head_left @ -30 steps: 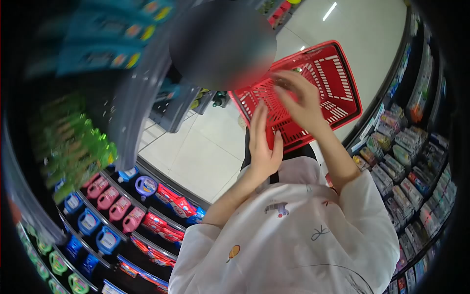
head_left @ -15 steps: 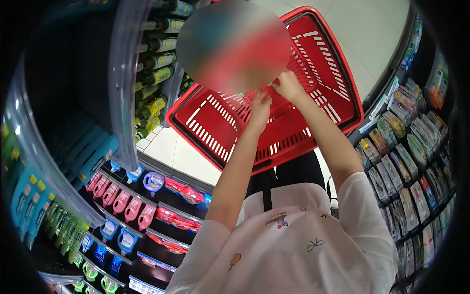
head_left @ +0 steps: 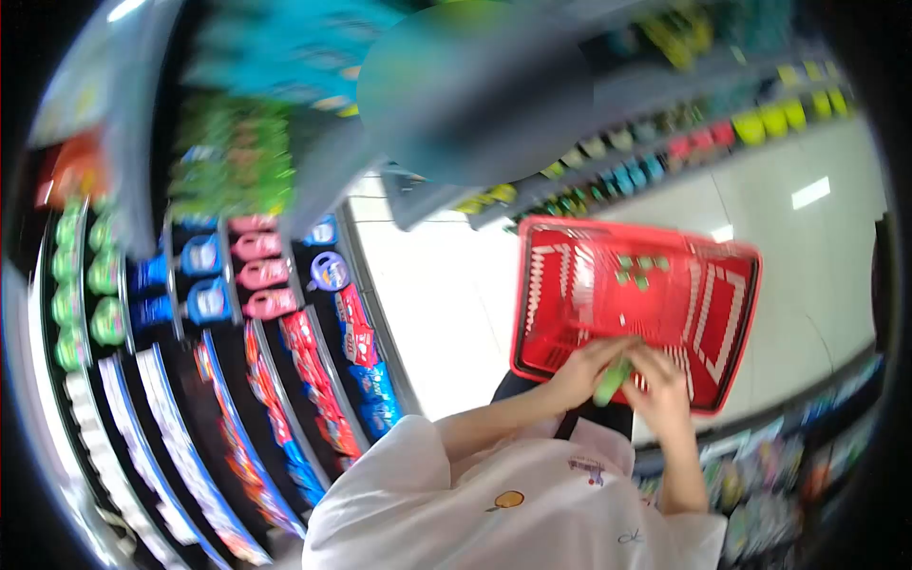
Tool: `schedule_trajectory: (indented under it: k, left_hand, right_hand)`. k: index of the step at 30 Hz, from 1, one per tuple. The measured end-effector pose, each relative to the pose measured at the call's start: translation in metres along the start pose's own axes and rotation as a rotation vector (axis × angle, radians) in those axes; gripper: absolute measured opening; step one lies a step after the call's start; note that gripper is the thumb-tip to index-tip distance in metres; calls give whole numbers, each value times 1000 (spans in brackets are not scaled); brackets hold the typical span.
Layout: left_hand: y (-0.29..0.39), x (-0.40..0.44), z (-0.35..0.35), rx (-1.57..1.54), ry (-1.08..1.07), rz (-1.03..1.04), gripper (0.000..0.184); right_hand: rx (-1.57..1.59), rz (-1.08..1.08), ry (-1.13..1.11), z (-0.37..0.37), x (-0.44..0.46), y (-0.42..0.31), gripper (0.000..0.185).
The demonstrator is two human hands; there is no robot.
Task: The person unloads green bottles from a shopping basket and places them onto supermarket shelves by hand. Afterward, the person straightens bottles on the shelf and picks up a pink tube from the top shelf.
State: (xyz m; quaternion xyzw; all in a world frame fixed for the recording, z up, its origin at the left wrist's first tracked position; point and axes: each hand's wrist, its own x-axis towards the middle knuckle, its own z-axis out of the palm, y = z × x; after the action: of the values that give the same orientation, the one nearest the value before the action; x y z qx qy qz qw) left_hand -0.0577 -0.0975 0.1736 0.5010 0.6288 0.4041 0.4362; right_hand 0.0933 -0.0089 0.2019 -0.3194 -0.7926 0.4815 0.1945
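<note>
Both hands meet over the near edge of a red shopping basket [head_left: 739, 328], around a small, light green elongated object [head_left: 613, 380] whose kind I cannot make out through the blur. My left hand [head_left: 591, 369] has its fingers curled over one side of it. From the other side, my right hand [head_left: 657, 382] closes on it with bent fingers. Several small green patches show on the far inner part of the basket; whether they are goods or openings is unclear. What supports the basket is hidden.
At left, curved shelves hold pink detergent bottles [head_left: 261, 275], a purple-labelled bottle [head_left: 330, 272] and red packets [head_left: 318, 380]. Blurred shelving [head_left: 655, 133] with green and pink goods runs across the back. Packaged goods [head_left: 750, 475] stand on a rack at lower right. Pale tiles [head_left: 446, 294] cover the floor.
The view has swung round, and the basket now appears lower and further right. My hands, earlier inside the basket, are now at its near edge with the green object between them.
</note>
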Motion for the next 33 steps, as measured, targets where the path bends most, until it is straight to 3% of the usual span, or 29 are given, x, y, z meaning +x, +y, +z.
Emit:
schedule_trajectory:
  k: [2,3,5,9,10,11,14,15,19,22,26,33]
  left_hand:
    - [33,-10,-40,172,158,262,39]
    - [57,-15,-66,310,222,299,38]
    - [92,-21,-114,475,372,472,51]
    - [146,-17,-206,685,728,629,58]
    - [157,-11,-224,648,836,598,47]
    - [164,-5,-241,605,943,561,38]
    - [162,20,-282,420,1104,480,39]
    - [154,28,-293,434,1097,346,38]
    - [130,63,-329,222,1087,350,39]
    - [111,88,-356,35,1005,389,41]
    - [114,97,-373,-147,982,442,43]
    - [99,110,-381,-438,937,329,50]
  right_hand:
    - [-26,-256,16,-10,25,-56,41]
    - [-19,-371,31,-11,35,-82,40]
    - [-70,-658,75,-11,68,-129,39]
    - [-140,-1066,249,16,143,-216,33]
    - [-170,-1099,288,28,164,-230,34]
    - [-166,-1116,300,38,185,-247,37]
    - [-100,-1077,303,74,251,-272,46]
    - [-61,-1036,304,85,270,-278,45]
    - [32,-569,114,112,332,-296,31]
    - [-73,-453,81,123,370,-297,29]
    - [-174,-634,185,140,406,-297,33]
    - [-291,-605,74,153,432,-289,39]
